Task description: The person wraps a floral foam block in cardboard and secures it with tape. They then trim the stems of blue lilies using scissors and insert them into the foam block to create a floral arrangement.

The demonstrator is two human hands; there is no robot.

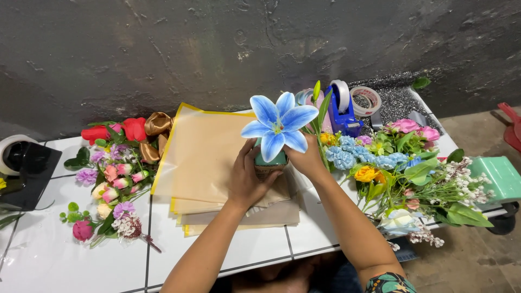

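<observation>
A blue lily point(279, 126) stood upright between the two hands, its stem apparently set in a small green block point(271, 159) seated in a little basket-like pot point(267, 170); the join itself was hidden by the petals. The left hand point(248, 179) was wrapped around the pot's near side, fingers closed on it, while the right hand point(306, 160) cupped the far side just under the bloom, also closed on the pot. Judging by this, the step in hand was steadying the pot with the first flower placed in it; a further stem would call for one hand to let go and the other to keep the pot from tipping, since the lily looked top-heavy. Directly beneath the hands lay a stack of tan and yellow-edged paper sheets point(203, 157) on the white tiled worktop point(49, 255). Just right of the right hand lay a heap of loose flowers point(404, 173), blue, yellow, pink and white with green leaves, within easy reach. Beyond the right hand, toward the wall, stood a blue tape dispenser point(342, 111) and a roll of tape point(366, 100). Well to the left of the left hand lay a second bunch of flowers point(114, 182), pink, purple and red, with a gold ribbon point(156, 126) at its far end, and past it at the worktop's edge a black dispenser point(27, 168).
</observation>
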